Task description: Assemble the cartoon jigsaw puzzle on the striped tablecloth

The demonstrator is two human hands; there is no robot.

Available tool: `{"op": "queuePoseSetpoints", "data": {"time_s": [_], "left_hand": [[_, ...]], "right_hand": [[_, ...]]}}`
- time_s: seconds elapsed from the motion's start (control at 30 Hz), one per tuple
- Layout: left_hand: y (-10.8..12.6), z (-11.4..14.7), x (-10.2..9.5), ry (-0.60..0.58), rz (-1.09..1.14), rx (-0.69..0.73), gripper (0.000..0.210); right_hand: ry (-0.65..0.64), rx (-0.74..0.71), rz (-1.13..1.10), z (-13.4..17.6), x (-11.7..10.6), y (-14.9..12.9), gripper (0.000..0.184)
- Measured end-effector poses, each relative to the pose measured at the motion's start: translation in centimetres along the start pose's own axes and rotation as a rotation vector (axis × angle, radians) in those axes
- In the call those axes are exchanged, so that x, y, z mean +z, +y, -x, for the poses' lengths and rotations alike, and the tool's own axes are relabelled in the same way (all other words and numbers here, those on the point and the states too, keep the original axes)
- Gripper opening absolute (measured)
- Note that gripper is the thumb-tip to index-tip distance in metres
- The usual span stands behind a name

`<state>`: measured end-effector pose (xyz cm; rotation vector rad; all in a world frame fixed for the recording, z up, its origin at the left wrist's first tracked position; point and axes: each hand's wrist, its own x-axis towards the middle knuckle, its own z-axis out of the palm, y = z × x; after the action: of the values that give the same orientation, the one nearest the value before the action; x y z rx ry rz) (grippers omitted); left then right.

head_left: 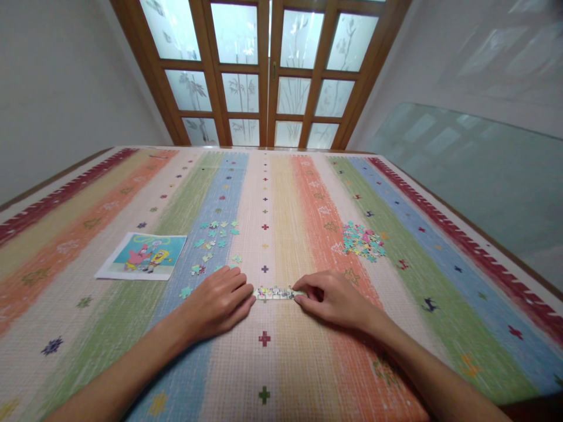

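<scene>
A short strip of joined jigsaw puzzle pieces (275, 292) lies flat on the striped tablecloth, centred in front of me. My left hand (226, 298) is closed at the strip's left end, with the fingertips touching it. At the opposite end, my right hand (332, 299) pinches the strip between thumb and index finger. Loose puzzle pieces (214, 233) are spread out beyond my left hand, and a teal piece (186, 292) sits beside that wrist. A heap of mixed pieces (363, 241) rests past my right hand.
A printed cartoon picture (143, 256) lies on the left of the table. The striped tablecloth (290, 363) covers the tabletop. Wooden doors with frosted panes (244, 91) stand behind the far edge, and a glass panel (475, 181) is along the right side.
</scene>
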<state>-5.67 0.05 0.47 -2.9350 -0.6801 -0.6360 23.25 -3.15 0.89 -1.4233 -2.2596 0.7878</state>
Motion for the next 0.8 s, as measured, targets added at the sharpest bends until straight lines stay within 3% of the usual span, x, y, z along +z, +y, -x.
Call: {"op": "queuePoseSetpoints", "data": {"time_s": [0.23, 0.37, 0.53, 0.8], "left_hand": [[-0.3, -0.1, -0.4, 0.005, 0.005, -0.030, 0.025], [-1.9, 0.6, -0.9, 0.063, -0.057, -0.166, 0.021], [-4.4, 1.9, -1.4, 0.085, -0.303, -0.366, 0.020], [-5.6, 3.3, -1.1, 0.073, -0.369, -0.446, 0.021]], "right_hand": [[-0.003, 0.004, -0.018, 0.0, -0.1, 0.0, 0.017], [0.007, 0.003, -0.033, 0.0, -0.2, -0.1, 0.020], [0.032, -0.004, -0.053, 0.0, -0.3, -0.2, 0.024], [0.018, -0.007, -0.063, -0.1, -0.2, 0.0, 0.038]]}}
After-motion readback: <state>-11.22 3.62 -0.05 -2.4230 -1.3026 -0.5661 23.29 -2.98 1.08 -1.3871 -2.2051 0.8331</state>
